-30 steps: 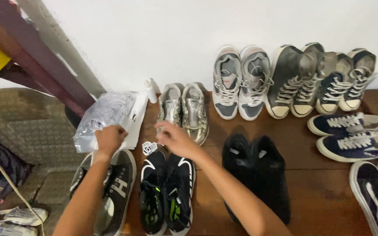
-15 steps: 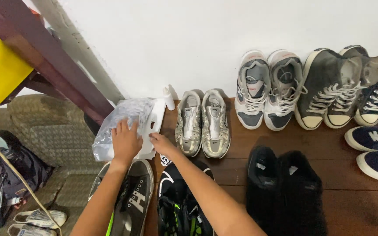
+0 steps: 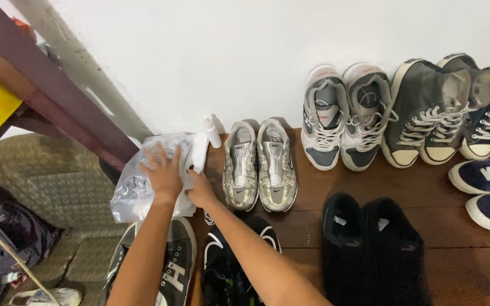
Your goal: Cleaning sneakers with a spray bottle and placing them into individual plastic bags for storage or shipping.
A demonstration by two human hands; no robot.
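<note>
A crumpled clear plastic bag [image 3: 134, 190] lies on the floor by the wall, with a white sheet or cloth [image 3: 198, 152] under its right side. My left hand [image 3: 163, 174] rests flat on top of the bag, fingers spread. My right hand [image 3: 201, 190] touches the white sheet at the bag's right edge; whether it grips it is hidden. A white bottle [image 3: 211, 131] stands just behind, against the wall. A silver pair of sneakers [image 3: 260, 164] sits right of my hands.
Black sneakers [image 3: 239, 266] and a black-and-white pair [image 3: 163, 266] lie under my arms. Fuzzy black slippers [image 3: 372, 249], grey-white trainers [image 3: 344, 116], high-tops [image 3: 438, 110] and navy shoes [image 3: 486, 192] fill the wooden floor. A dark red beam [image 3: 46, 85] slants at left.
The view has shifted left and closer. Both hands moved up from the black sneakers onto the plastic bag; my left hand now lies flat on it.
</note>
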